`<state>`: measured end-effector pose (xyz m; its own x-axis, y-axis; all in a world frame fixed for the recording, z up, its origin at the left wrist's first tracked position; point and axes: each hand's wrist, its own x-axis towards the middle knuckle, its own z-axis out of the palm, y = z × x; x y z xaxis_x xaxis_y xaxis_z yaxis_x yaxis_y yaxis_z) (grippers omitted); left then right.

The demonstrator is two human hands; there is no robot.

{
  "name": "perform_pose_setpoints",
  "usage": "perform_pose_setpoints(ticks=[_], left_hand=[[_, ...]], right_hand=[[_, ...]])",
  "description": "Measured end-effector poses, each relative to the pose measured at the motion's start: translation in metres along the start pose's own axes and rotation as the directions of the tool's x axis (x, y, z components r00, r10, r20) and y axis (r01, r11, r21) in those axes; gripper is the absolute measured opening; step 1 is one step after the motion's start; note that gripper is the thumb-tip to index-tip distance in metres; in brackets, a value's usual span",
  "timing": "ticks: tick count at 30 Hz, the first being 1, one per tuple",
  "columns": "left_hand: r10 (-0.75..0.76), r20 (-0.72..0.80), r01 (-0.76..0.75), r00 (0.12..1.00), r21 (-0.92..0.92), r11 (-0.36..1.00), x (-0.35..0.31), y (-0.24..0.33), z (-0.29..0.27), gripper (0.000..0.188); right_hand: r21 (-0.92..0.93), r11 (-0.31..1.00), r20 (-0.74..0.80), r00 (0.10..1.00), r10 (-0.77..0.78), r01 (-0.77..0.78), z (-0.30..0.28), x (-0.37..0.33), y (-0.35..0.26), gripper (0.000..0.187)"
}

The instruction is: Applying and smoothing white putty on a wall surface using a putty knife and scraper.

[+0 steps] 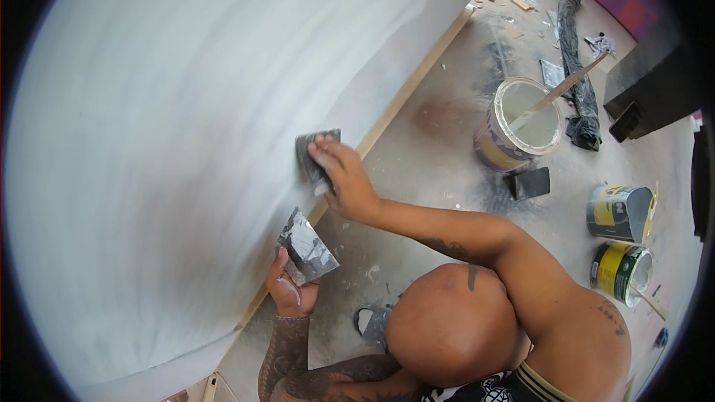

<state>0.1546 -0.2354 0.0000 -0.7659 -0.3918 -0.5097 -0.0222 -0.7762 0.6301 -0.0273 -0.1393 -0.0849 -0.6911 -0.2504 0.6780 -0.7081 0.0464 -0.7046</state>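
Right hand atop scraper; left hand gripping blade.

I see a panel streaked white and grey, a dark grey spreader, a white-smeared grey blade, yellow-banded dark tins.

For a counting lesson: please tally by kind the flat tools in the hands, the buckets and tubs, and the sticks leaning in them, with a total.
Flat tools: 2 (dark tool in right hand, white-smeared tool in left hand)
Buckets and tubs: 3 (large bucket, upper tub, lower tub)
Sticks: 2 (long stick, short stick)
Total: 7
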Motion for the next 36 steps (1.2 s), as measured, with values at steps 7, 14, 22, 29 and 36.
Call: perform_pose_setpoints(ticks=[7,14,22,29,36], left_hand=[[-0.077,-0.188,0.058,0.979,-0.104,0.993,0.002,-0.010,-0.067,0.027],[-0.221,-0.028,0.219,0.975,-0.048,0.974,0.008,-0.012,-0.044,0.023],[-0.135,0.154,0.122,0.979,0.090,0.988,0.028,-0.014,-0.005,0.035],[-0.257,0.068,0.197,0.964,0.462,0.865,0.049,-0.038,0.036,0.036],[-0.358,0.238,0.105,0.903,0.686,0.720,0.086,-0.038,0.123,0.035]], right_hand=[[0.239,0.957,0.511,0.860,0.021,-0.165,-0.016,-0.038,-0.039,0.074],[0.233,0.965,0.699,0.710,-0.083,-0.117,-0.090,-0.069,-0.057,0.076],[-0.383,0.417,0.537,0.168,0.826,-0.824,-0.268,-0.099,-0.039,0.054],[0.032,0.390,-0.333,0.358,0.872,-0.920,-0.400,-0.115,-0.018,0.031],[-0.448,0.274,-0.190,0.390,0.901,-0.851,-0.449,-0.103,0.060,0.042]])
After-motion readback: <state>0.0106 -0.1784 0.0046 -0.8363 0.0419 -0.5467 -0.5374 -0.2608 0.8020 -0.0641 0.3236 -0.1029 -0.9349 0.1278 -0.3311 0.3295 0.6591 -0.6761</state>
